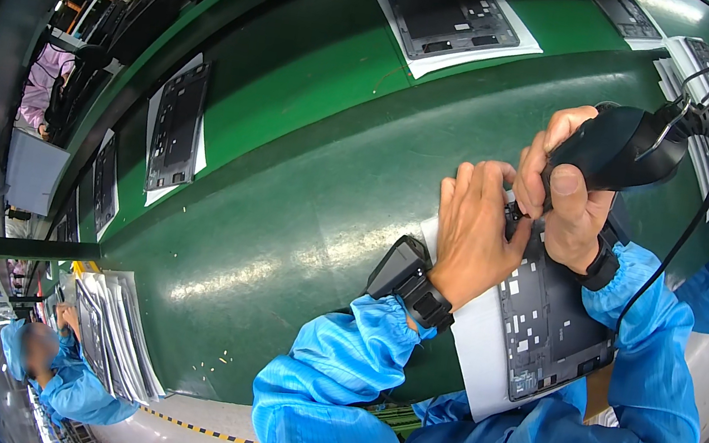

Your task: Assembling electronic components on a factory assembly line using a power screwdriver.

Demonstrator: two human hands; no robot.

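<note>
A dark flat device frame (pixel 572 332), dotted with small white and metallic patches, lies at an angle on white sheets (pixel 475 350) in front of me. My left hand (pixel 477 231) rests over its upper left part, thumb and forefinger apart; the other fingertips are turned out of sight. Closed round the front end of a black, rounded corded tool (pixel 617 151) is my right hand (pixel 570 203), above the frame's upper end. The tool's exact kind does not show, and its working end is hidden by my fingers. Both hands nearly touch.
Similar frames on white sheets (pixel 445 10) lie along the bright green strip (pixel 300 94) beyond the dark green bench (pixel 279 238). Stacks of frames and sheets (pixel 122 334) stand at left and far right. The tool's black cable (pixel 692 235) hangs beside my right arm. Co-workers sit nearby.
</note>
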